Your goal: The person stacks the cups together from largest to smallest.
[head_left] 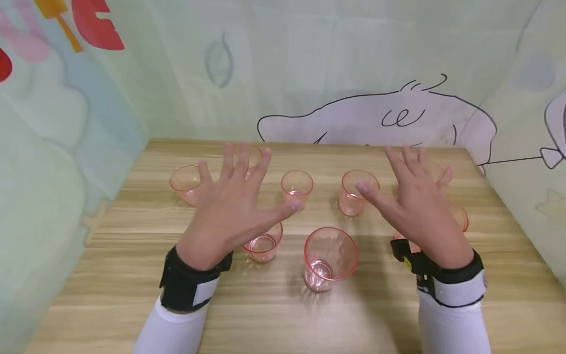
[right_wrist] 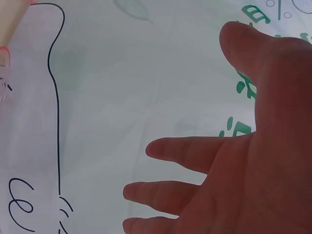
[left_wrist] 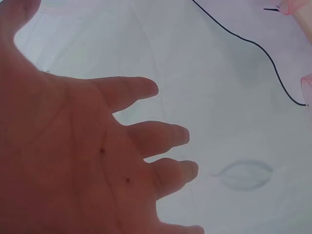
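Over the wood-look table (head_left: 247,319), your L hand (head_left: 232,214) and R hand (head_left: 420,211) hover well apart, fingers spread, nothing gripped afaict. The clear red-rimmed cups (head_left: 297,184) stand upright on it, below n around your hands, some partly hidden. Imo you're at a ready/pause step rn, no cup lifted. Next move prob calls for lowering one hand n curling it lightly round, e.g., the front cup (head_left: 330,250), b/c the walls look thin n might flex.
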`<state>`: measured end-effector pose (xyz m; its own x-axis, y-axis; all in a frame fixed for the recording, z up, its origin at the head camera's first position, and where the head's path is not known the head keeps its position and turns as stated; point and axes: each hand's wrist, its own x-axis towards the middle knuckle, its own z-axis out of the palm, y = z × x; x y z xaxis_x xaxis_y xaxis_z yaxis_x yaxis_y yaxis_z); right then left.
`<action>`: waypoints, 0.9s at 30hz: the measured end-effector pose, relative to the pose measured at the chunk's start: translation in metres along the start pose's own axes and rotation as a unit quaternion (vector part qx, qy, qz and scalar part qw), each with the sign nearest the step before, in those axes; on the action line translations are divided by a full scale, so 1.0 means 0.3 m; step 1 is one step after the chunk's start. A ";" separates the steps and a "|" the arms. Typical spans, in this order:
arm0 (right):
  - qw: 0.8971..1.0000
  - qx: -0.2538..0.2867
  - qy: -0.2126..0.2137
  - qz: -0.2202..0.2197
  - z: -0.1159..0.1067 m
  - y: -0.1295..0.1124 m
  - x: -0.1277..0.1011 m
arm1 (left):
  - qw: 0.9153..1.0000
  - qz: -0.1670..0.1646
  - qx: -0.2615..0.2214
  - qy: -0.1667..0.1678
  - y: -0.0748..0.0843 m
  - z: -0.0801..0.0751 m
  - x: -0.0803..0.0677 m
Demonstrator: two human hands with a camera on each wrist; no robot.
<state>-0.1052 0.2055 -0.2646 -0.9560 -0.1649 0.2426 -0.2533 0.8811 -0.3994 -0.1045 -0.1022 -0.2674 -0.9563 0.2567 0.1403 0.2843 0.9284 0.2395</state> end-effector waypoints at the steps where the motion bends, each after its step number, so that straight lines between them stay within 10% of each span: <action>1: 1.000 0.001 -0.001 0.002 0.000 0.006 -0.004 | 1.000 0.004 -0.002 -0.002 0.004 0.002 0.000; 27: 0.999 0.004 -0.026 0.027 -0.029 0.060 -0.024 | 0.993 0.095 -0.053 -0.034 0.056 0.040 -0.002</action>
<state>-0.1016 0.2265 -0.2658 -0.9748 -0.1401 0.1738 -0.2018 0.8860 -0.4174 -0.1001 -0.0835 -0.2749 -0.8859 0.4457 0.1284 0.4626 0.8284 0.3159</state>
